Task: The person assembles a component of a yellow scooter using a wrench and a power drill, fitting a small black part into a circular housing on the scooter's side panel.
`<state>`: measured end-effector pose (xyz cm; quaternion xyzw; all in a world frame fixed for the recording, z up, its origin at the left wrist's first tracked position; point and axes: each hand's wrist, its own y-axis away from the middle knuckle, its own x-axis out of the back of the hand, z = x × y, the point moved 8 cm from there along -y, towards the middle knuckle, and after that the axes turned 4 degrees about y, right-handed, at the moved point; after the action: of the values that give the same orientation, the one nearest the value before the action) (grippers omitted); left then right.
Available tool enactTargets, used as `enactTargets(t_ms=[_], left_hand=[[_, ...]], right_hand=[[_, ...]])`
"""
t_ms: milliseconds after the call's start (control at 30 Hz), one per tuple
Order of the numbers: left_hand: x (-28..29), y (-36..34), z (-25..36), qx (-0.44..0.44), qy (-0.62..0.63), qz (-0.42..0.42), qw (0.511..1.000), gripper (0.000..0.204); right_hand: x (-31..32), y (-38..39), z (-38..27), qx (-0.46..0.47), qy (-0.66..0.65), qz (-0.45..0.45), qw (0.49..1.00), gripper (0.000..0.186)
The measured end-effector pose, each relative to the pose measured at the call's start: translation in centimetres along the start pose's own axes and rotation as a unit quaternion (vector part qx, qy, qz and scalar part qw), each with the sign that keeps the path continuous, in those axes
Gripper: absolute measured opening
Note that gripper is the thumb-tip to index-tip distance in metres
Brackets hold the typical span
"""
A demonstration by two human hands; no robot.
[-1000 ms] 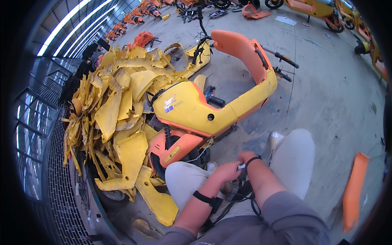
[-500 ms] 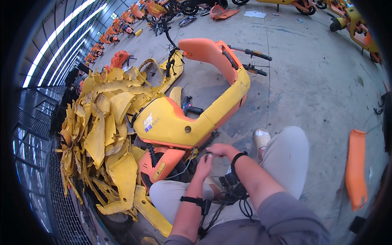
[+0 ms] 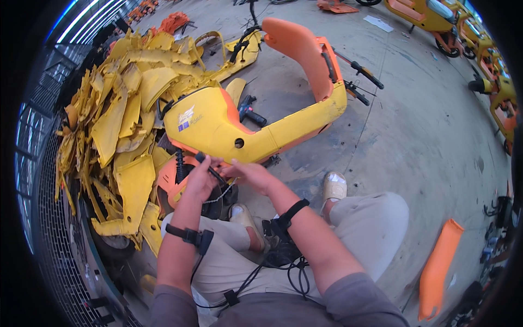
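Observation:
A yellow and orange electric scooter lies on its side in front of me. My left hand is closed around a slim black tool with a thicker handle end, possibly a screwdriver. Close beside it, my right hand has its fingers stretched toward the tool; whether they touch it I cannot tell. Both hands are at the scooter's lower side, by an orange rear cover, a black spring shock absorber and a pale chain or cable. A dark power drill lies behind the scooter's body.
A heap of yellow plastic panels rises at the left, against the scooter. At the lower right an orange panel lies on the concrete floor. More scooters stand at the far right. Black cables cross my lap.
My hands have moved up and left along the scooter's underside. The black tool now shows in my left hand, and my right hand's fingers have straightened. The whole view has shifted.

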<state>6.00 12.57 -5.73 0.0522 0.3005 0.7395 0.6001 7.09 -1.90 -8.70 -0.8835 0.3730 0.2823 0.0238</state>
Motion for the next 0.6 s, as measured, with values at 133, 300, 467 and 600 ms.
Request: enactTargets(t_ms=[133, 300, 467, 600], left_hand=[[-0.3, -2.1, 3.1, -0.049, 0.049, 0.047, 0.996, 0.025], [1.0, -4.4, 4.6, -0.054, 0.183, 0.121, 0.974, 0.022], [-2.9, -6.3, 5.5, -0.059, 0.207, 0.08, 0.973, 0.021], [-4.6, -7.9, 5.3, -0.083, 0.242, 0.112, 0.96, 0.021]], right_hand=[[8.1, 0.5, 1.9, -0.023, -0.071, 0.179, 0.981, 0.046], [13.9, 1.0, 0.3, -0.006, -0.166, 0.287, 0.943, 0.037], [15.7, -1.6, -7.8, 0.015, -0.017, 0.31, 0.95, 0.028], [18.1, -6.9, -14.0, -0.018, 0.132, 0.307, 0.942, 0.032]])
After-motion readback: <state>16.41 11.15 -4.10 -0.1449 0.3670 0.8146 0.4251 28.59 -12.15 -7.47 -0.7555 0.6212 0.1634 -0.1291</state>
